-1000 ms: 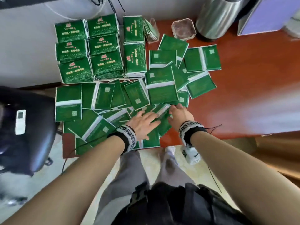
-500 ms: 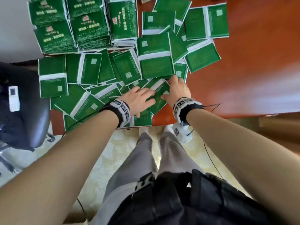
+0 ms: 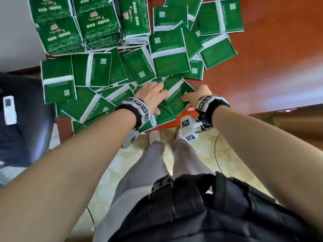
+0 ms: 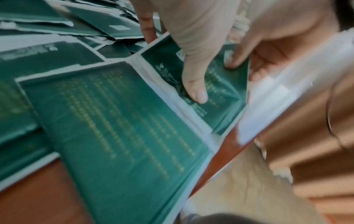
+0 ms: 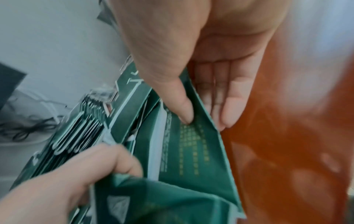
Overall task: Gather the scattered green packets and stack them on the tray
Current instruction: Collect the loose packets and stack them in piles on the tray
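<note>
While the right hand [image 3: 195,96] pinches a green packet [image 3: 176,100] at the bench [image 3: 279,58] edge, lower centre, the left hand [image 3: 152,96] lies flat on it — mid-gather. Next, I'd guess — lift it to the stacks [image 3: 78,27] upper left.

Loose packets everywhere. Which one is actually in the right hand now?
The packet at the near table edge: the right hand pinches its right edge, thumb on top, lifting it. The others lie flat.
</note>
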Motion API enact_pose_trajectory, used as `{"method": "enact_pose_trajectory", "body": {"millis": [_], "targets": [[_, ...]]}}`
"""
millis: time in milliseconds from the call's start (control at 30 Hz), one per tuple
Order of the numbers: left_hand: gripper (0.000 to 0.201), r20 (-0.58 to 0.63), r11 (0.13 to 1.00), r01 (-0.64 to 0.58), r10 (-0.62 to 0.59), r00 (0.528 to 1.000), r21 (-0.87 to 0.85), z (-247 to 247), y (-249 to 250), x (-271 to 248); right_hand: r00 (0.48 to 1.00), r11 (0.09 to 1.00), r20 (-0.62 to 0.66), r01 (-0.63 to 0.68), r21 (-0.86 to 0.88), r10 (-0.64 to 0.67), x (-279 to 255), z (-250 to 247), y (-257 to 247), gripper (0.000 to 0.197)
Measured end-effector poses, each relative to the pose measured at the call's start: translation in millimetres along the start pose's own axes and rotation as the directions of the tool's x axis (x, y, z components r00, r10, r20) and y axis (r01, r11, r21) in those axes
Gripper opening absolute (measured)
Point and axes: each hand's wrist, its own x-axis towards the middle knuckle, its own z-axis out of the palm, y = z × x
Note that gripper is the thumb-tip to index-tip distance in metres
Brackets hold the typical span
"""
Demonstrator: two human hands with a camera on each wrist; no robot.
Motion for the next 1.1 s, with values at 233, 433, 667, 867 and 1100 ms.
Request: {"method": "enact_pose_trajectory", "body": {"millis": [233, 433, 667, 867, 1100], "targets": [[0.047, -0.033, 0.850, 0.433, -0.463, 0.886, -0.301, -7, -17, 4, 0.982, 0.994, -0.175, -0.055, 0.092, 0.071, -6, -30, 32, 0.012], [0.049, -0.009, 0.859, 0.482, -0.491, 0.871, -0.172, -2, -30, -1, 0.969, 0.956, -0.204, -0.077, 0.282, 0.138, -8, -16, 50, 0.023], [0.041, -0.051, 0.802, 0.477, -0.528, 0.848, -0.359, -11, -35, -9, 0.945, 0.979, -0.301, -0.069, 0.191, 0.126, -27, -9, 35, 0.020], [0.021, -0.103, 0.851, 0.353, -0.421, 0.901, -0.388, -17, -26, -19, 0.906, 0.999, -0.422, 0.008, -0.032, -0.021, -32, -22, 24, 0.021], [0.057, -0.184, 0.951, 0.182, -0.232, 0.955, -0.252, 30, 20, -30, 0.908, 0.892, -0.302, 0.141, -0.430, -0.289, -29, 4, 24, 0.049]]}}
